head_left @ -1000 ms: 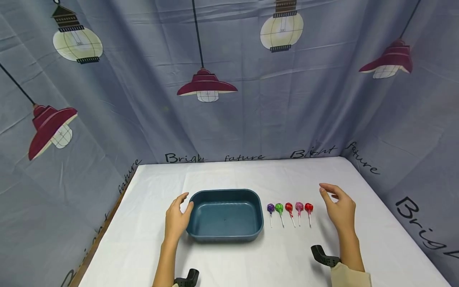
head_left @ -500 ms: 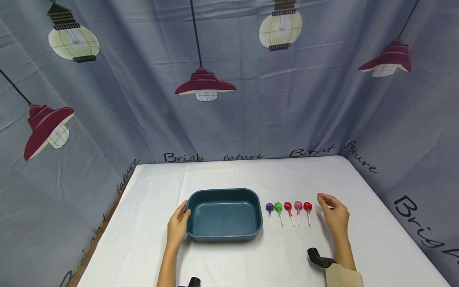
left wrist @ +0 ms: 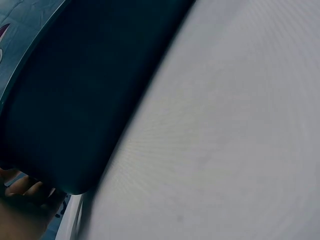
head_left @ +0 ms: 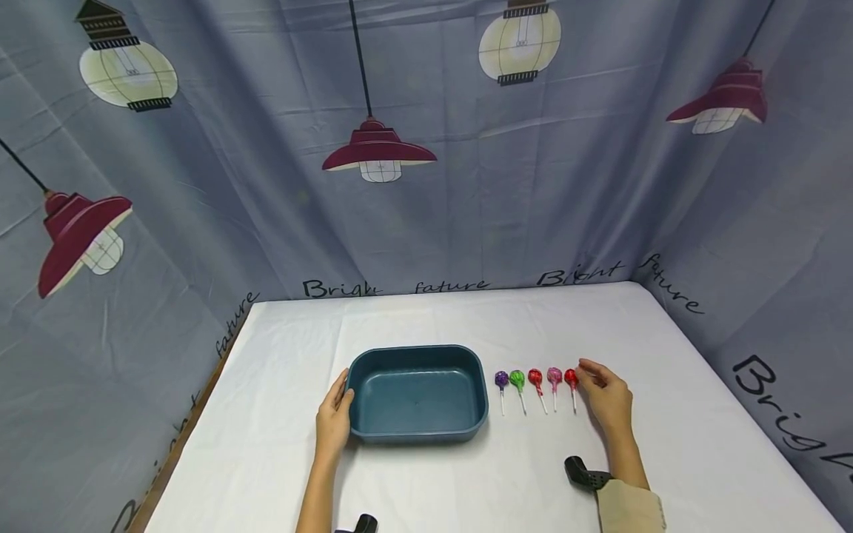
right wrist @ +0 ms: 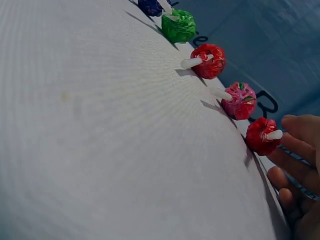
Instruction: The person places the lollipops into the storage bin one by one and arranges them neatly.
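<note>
Reaching for the outermost red lollipop [head_left: 571, 378], right of the tray [head_left: 418, 438] and past four other lollipops [head_left: 535, 377], looks like the step in hand. Beside it, the right hand [head_left: 608, 398] has thumb and fingers narrowly parted, contact unclear. The left hand [head_left: 332, 420] holds the tray's left end. Next seems to call for a light pinch.

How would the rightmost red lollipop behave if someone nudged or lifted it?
The red lollipop would probably swivel rather than roll straight, its round head being fixed to a stick. The straight white stick likely stays stiff when lifted. Being small next to the right hand, it is probably light.
</note>
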`<state>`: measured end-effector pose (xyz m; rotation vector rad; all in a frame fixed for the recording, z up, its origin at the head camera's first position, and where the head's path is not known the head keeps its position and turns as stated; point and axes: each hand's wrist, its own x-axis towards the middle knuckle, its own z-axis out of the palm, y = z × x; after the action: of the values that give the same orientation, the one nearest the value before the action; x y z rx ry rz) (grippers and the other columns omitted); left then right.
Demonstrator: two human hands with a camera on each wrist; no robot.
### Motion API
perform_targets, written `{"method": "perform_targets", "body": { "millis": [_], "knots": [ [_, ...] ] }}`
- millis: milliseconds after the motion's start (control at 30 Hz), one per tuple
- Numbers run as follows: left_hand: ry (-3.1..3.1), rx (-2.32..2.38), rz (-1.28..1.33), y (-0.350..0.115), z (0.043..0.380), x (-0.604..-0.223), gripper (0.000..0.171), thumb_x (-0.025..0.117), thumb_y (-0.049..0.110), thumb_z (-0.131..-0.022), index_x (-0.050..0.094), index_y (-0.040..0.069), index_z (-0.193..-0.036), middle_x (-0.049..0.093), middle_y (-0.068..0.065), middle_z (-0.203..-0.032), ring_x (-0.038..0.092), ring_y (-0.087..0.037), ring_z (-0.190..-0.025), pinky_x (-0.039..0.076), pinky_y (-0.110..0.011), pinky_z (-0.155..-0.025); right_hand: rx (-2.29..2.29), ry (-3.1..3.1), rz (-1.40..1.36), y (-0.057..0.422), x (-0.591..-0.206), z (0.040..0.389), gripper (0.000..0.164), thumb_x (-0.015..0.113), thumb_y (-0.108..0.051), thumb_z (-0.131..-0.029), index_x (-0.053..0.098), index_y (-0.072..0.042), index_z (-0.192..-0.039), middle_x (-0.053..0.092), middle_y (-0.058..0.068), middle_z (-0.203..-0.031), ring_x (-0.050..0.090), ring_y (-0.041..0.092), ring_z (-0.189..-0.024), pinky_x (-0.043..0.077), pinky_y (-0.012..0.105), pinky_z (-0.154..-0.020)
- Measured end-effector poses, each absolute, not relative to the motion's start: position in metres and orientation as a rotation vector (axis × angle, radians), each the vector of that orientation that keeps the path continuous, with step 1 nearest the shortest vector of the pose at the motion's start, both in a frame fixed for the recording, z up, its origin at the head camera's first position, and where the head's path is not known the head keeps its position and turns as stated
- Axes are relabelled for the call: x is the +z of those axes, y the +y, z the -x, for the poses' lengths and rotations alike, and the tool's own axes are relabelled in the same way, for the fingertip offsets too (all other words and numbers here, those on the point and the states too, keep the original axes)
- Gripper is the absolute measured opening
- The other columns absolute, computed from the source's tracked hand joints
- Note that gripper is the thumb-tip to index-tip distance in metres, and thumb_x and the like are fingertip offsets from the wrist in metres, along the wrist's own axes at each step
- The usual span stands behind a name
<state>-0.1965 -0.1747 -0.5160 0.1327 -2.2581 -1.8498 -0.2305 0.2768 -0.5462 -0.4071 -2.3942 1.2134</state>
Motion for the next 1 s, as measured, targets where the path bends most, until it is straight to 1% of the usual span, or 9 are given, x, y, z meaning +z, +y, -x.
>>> {"method": "perform_targets", "body": {
  "millis": [67,133,200,367,500,567,700,800,1000],
  "knots": [
    [-2.273,-1.839,-0.15,-0.1743,0.1956,-0.517,0.042,0.044,0.013,-0.098,0.04,0.01,-0.14,0.036,-0.009,-0.143,0.032,-0.025,-0.131,0.029,-0.036,-0.103,1.214,-2.421,0.396,0.2776,-0.5468,0.2305,0.033,0.06,-0.03,-0.09,0.065,-0.008,-0.114,0.068,0.014,-0.098,0.054,0.007,-0.079,0.038,0.036,-0.076],
    [-2.283,-1.831,-0.156,-0.1746,0.195,-0.5183,0.043,0.044,0.015,-0.098,0.04,0.011,-0.141,0.035,-0.009,-0.144,0.032,-0.027,-0.131,0.028,-0.039,-0.104,1.207,-2.445,0.375,0.2778,-0.548,0.2309,0.034,0.06,-0.031,-0.09,0.065,-0.007,-0.115,0.067,0.015,-0.099,0.056,0.017,-0.084,0.039,0.038,-0.077],
    [-2.286,-1.83,-0.164,-0.1763,0.1967,-0.5236,0.043,0.044,0.019,-0.099,0.04,0.015,-0.141,0.035,-0.007,-0.144,0.032,-0.025,-0.131,0.027,-0.04,-0.104,1.196,-2.459,0.349,0.277,-0.549,0.2311,0.035,0.06,-0.03,-0.09,0.065,-0.007,-0.115,0.067,0.015,-0.099,0.057,0.023,-0.088,0.039,0.038,-0.078],
    [-2.272,-1.853,-0.15,-0.1779,0.1976,-0.5241,0.044,0.044,0.023,-0.099,0.039,0.015,-0.141,0.033,-0.011,-0.145,0.03,-0.029,-0.132,0.025,-0.044,-0.105,1.173,-2.483,0.301,0.2746,-0.548,0.2305,0.034,0.063,-0.028,-0.089,0.065,-0.005,-0.114,0.066,0.017,-0.099,0.057,0.029,-0.093,0.039,0.042,-0.08],
    [-2.273,-1.844,-0.149,-0.1775,0.1975,-0.5243,0.043,0.044,0.023,-0.099,0.039,0.015,-0.141,0.034,-0.014,-0.144,0.031,-0.031,-0.131,0.025,-0.046,-0.104,1.179,-2.51,0.295,0.2746,-0.5466,0.2295,0.035,0.065,-0.028,-0.087,0.065,-0.004,-0.113,0.064,0.021,-0.106,0.056,0.034,-0.101,0.037,0.047,-0.088],
    [-2.275,-1.841,-0.158,-0.177,0.1975,-0.5242,0.043,0.044,0.023,-0.099,0.04,0.016,-0.141,0.034,-0.013,-0.144,0.031,-0.031,-0.131,0.025,-0.046,-0.104,1.18,-2.529,0.29,0.2749,-0.5465,0.2291,0.035,0.065,-0.027,-0.087,0.065,-0.003,-0.112,0.062,0.022,-0.108,0.054,0.037,-0.104,0.036,0.05,-0.09],
    [-2.269,-1.838,-0.164,-0.175,0.1981,-0.524,0.043,0.045,0.023,-0.098,0.041,0.015,-0.14,0.035,-0.008,-0.144,0.032,-0.03,-0.13,0.026,-0.046,-0.104,1.161,-2.546,0.28,0.2774,-0.547,0.2288,0.033,0.065,-0.027,-0.087,0.066,-0.003,-0.111,0.063,0.023,-0.106,0.053,0.039,-0.106,0.035,0.052,-0.09],
    [-2.264,-1.829,-0.147,-0.1742,0.1993,-0.5243,0.043,0.045,0.022,-0.098,0.042,0.014,-0.14,0.036,-0.009,-0.143,0.033,-0.031,-0.129,0.026,-0.047,-0.104,1.157,-2.533,0.273,0.2798,-0.5481,0.2292,0.032,0.065,-0.026,-0.087,0.067,-0.004,-0.11,0.063,0.022,-0.104,0.053,0.038,-0.105,0.034,0.052,-0.09],
    [-2.283,-1.837,-0.165,-0.178,0.1976,-0.5251,0.042,0.044,0.024,-0.099,0.041,0.018,-0.141,0.034,-0.009,-0.145,0.032,-0.032,-0.13,0.025,-0.049,-0.104,1.179,-2.516,0.268,0.2784,-0.5527,0.2302,0.032,0.067,-0.028,-0.086,0.067,-0.005,-0.108,0.065,0.02,-0.101,0.054,0.036,-0.103,0.035,0.05,-0.09]
  ]
}}
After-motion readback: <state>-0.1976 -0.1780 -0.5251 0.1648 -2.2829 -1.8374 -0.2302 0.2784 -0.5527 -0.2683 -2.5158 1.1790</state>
